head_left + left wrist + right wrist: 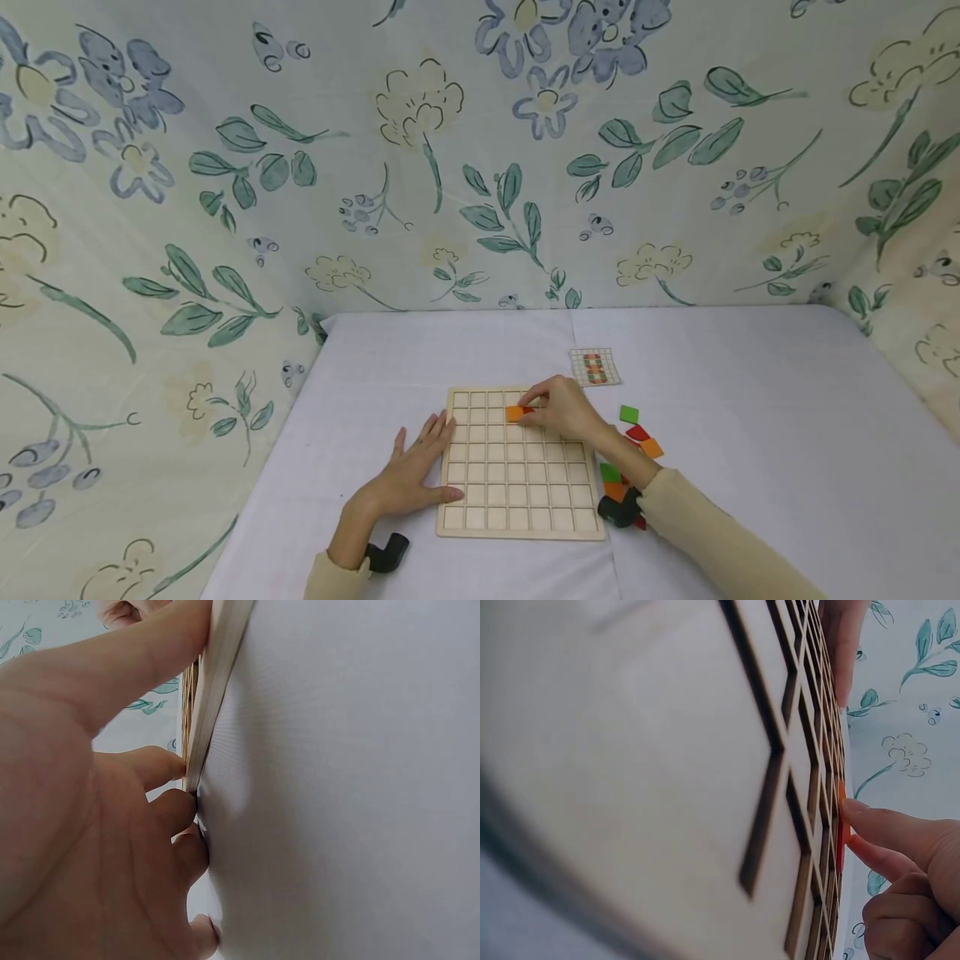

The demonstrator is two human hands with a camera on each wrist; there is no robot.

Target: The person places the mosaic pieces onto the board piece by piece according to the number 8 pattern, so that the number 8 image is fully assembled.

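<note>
A wooden grid board (pixel 517 521) with square cells lies flat on the white cloth. My left hand (pixel 408 475) rests along its left edge, fingers spread, with the thumb over the near left part of the rim. In the left wrist view, the fingertips (pixel 166 769) meet the board's side. My right hand (pixel 566 408) reaches over the board's far half, and its thumb and index finger pinch an orange tile (pixel 513 413) at a cell. Beside that tile a red tile (pixel 840 844) shows, partly covered by the fingers in the head view.
Right of the board lie loose tiles: a green tile (pixel 629 413), an orange tile (pixel 652 448) and several others, some under the right forearm. A pattern card (pixel 596 367) with a coloured grid lies beyond the board. Floral cloth (pixel 480 192) hangs behind the table.
</note>
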